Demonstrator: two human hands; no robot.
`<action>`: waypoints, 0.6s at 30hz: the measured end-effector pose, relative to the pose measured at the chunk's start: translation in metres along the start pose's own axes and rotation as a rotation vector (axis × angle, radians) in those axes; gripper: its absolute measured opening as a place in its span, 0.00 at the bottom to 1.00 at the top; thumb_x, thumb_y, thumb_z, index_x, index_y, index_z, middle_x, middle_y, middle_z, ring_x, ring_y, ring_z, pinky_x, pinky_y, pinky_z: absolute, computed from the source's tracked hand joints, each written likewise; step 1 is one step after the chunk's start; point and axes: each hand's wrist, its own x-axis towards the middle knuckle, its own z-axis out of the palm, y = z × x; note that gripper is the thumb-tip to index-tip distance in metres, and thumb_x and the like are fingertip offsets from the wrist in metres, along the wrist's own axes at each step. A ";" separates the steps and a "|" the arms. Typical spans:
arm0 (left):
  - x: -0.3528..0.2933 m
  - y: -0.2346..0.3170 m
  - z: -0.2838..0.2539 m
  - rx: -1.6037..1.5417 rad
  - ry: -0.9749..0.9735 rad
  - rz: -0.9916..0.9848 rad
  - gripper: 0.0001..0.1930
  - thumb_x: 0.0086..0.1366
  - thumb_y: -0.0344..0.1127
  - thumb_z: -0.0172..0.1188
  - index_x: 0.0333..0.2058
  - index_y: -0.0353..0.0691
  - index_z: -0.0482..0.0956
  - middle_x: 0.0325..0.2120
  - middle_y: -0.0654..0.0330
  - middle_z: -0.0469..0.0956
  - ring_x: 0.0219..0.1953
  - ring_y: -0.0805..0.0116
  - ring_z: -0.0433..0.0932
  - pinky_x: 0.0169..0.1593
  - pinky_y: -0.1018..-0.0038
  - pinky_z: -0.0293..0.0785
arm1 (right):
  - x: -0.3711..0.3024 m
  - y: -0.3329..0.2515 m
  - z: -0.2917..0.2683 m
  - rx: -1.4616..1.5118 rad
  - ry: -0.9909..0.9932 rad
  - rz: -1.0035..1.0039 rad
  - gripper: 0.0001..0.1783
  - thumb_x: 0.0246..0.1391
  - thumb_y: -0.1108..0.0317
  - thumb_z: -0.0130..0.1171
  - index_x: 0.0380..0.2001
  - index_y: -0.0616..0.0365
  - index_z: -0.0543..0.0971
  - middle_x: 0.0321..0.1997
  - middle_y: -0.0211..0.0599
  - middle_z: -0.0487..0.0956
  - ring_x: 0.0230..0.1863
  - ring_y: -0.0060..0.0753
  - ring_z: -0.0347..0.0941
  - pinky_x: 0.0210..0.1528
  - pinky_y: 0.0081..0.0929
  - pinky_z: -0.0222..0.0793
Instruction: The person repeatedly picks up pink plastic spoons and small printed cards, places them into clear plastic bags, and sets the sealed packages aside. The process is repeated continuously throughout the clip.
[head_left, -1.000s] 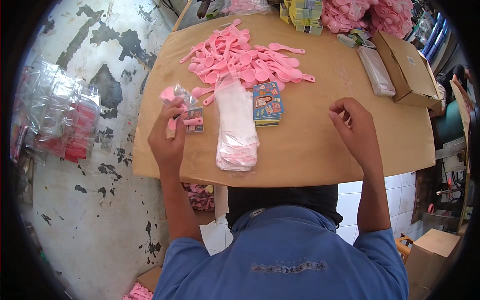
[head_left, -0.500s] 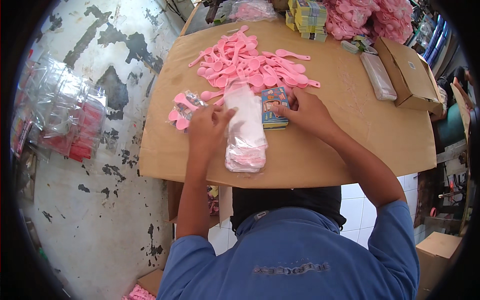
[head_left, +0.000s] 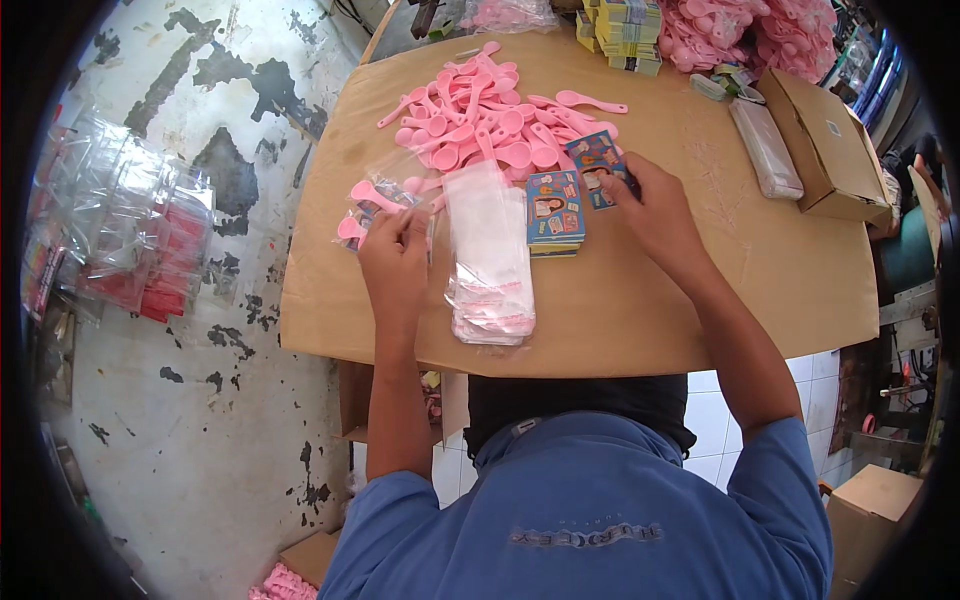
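Note:
My right hand (head_left: 655, 205) pinches a blue printed card (head_left: 597, 165), held tilted just beyond the stack of matching cards (head_left: 555, 212). To the left of that stack lies a pile of clear plastic bags (head_left: 487, 235), with pink showing near its lower end. My left hand (head_left: 393, 262) is closed, fingertips together, on what looks like a single clear plastic bag (head_left: 428, 232); its outline is faint. Just beyond this hand are filled packets with pink spoons (head_left: 372, 196), partly hidden by it. A heap of loose pink spoons (head_left: 480, 115) lies farther back.
Brown paper covers the table (head_left: 640, 320). At the right stand an open cardboard box (head_left: 820, 150) and a bundle of clear bags (head_left: 766, 150). Stacked yellow cards (head_left: 627, 35) and big bags of pink spoons (head_left: 745, 40) sit at the back. A peeling wall (head_left: 200, 380) borders the left.
My right hand has lifted a card off the stack and moved it right and away. My left hand has shifted left from the bag pile, with clear film now at its fingers.

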 end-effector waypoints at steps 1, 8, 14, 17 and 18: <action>-0.002 -0.002 -0.003 -0.088 0.059 -0.030 0.13 0.72 0.36 0.62 0.46 0.32 0.86 0.36 0.61 0.83 0.30 0.76 0.76 0.37 0.78 0.74 | -0.003 -0.011 -0.005 0.006 -0.005 -0.002 0.13 0.64 0.64 0.61 0.40 0.66 0.79 0.27 0.47 0.77 0.27 0.41 0.72 0.34 0.37 0.67; -0.029 0.047 0.008 -1.112 -0.075 -0.364 0.14 0.72 0.33 0.62 0.52 0.33 0.80 0.42 0.54 0.85 0.38 0.68 0.85 0.42 0.77 0.78 | -0.065 -0.053 -0.017 0.366 -0.252 0.191 0.10 0.65 0.66 0.61 0.44 0.62 0.80 0.28 0.27 0.77 0.27 0.15 0.66 0.30 0.22 0.64; -0.043 0.060 0.031 -0.982 -0.073 -0.288 0.13 0.68 0.31 0.66 0.48 0.33 0.80 0.40 0.51 0.86 0.38 0.62 0.87 0.40 0.75 0.81 | -0.081 -0.055 -0.010 0.643 -0.288 0.311 0.12 0.67 0.63 0.62 0.44 0.61 0.80 0.31 0.23 0.78 0.28 0.12 0.67 0.31 0.17 0.65; -0.047 0.064 0.038 -0.950 -0.060 -0.262 0.13 0.68 0.31 0.66 0.47 0.31 0.79 0.38 0.51 0.86 0.37 0.62 0.87 0.41 0.74 0.82 | -0.084 -0.058 -0.010 0.692 -0.282 0.319 0.12 0.67 0.62 0.61 0.44 0.61 0.80 0.32 0.22 0.78 0.29 0.11 0.67 0.32 0.15 0.64; -0.048 0.068 0.039 -0.949 -0.058 -0.260 0.13 0.68 0.31 0.66 0.47 0.31 0.79 0.38 0.51 0.86 0.37 0.62 0.87 0.41 0.74 0.82 | -0.085 -0.058 -0.009 0.677 -0.243 0.301 0.12 0.67 0.62 0.61 0.44 0.61 0.80 0.32 0.22 0.78 0.29 0.10 0.67 0.32 0.15 0.64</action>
